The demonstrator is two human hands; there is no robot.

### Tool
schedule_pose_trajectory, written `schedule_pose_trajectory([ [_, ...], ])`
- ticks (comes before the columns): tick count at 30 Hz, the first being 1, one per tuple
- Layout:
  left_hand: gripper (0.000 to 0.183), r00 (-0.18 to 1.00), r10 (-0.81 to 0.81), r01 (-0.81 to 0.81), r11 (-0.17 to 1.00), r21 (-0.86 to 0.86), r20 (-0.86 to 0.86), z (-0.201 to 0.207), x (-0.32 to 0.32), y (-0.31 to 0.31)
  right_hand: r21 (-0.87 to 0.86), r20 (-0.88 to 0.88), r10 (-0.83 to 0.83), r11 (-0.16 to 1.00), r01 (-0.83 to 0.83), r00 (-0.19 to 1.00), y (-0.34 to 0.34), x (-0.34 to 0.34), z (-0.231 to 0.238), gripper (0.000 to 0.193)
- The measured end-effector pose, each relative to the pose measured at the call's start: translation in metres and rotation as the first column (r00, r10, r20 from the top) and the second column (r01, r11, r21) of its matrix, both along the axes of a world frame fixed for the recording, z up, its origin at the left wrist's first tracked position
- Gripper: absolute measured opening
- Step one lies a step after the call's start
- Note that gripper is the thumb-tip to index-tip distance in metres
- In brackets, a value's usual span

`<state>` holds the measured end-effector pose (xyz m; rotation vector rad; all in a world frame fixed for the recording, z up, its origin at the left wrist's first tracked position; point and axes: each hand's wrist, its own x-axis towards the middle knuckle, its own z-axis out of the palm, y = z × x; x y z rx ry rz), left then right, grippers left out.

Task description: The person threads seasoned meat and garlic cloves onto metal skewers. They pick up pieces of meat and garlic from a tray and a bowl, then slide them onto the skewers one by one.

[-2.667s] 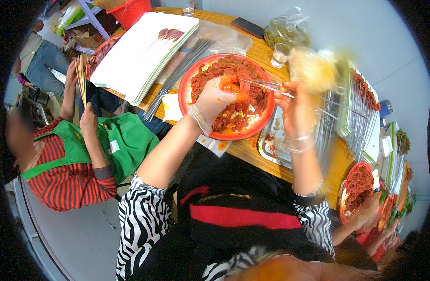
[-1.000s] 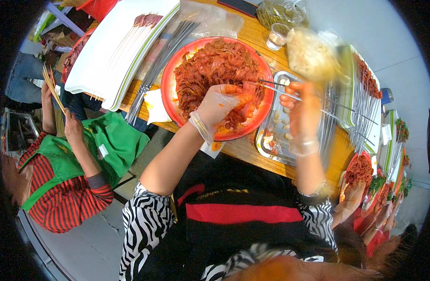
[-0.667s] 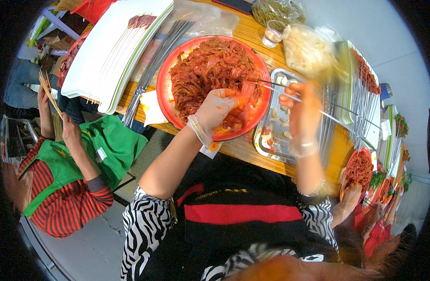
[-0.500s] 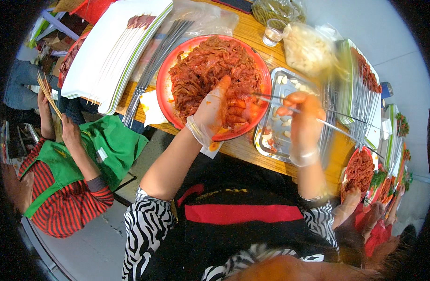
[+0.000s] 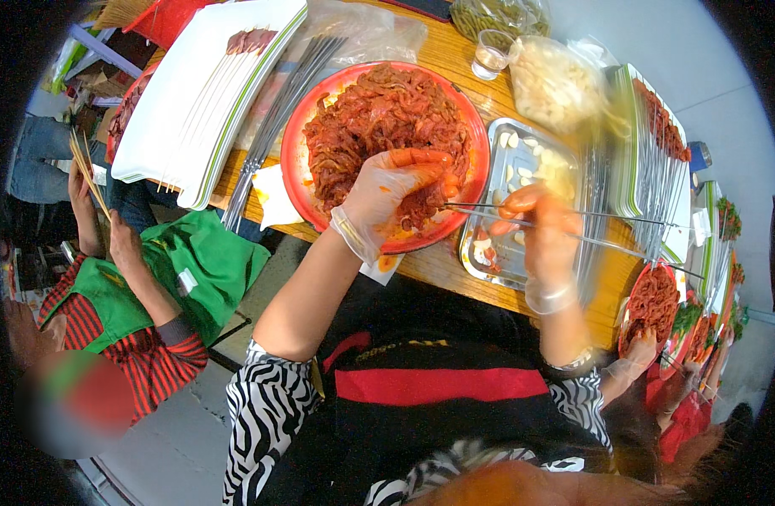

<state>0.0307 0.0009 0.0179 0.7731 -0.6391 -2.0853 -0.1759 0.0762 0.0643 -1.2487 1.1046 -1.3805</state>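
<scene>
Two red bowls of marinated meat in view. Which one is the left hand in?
The large round red bowl at centre; gloved left hand rests in it. The smaller red bowl sits far right.

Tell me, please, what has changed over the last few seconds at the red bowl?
The left hand dropped from the skewer into the meat in the red bowl. The right hand lowered, keeping the skewer. Bowl, metal tray and white trays stayed put.

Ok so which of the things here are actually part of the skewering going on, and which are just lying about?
In use:
left hand in the marinated meat
red bowl
right hand holding a metal skewer
steel tray

Lying about:
glass
bag of white pieces
white trays
spare skewers
</scene>
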Motion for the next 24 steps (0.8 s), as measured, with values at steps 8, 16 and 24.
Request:
schedule_pose_trajectory([
  [8,0.036,0.969,0.184,-0.152,0.970,-0.188,0.164,0.013,-0.004,0.001,0.115,-0.028,-0.116,0.986,0.119,0.993,0.010,-0.011,-0.007,0.044],
  [16,0.054,0.971,0.159,-0.119,0.970,-0.211,0.181,0.018,-0.012,0.005,0.209,0.219,-0.291,0.946,0.246,0.931,-0.004,-0.022,0.008,0.043],
  [24,0.058,0.996,0.068,-0.053,0.977,-0.206,0.064,0.027,-0.016,0.011,0.238,0.189,-0.281,0.943,0.234,0.941,-0.011,-0.012,0.008,0.044],
])
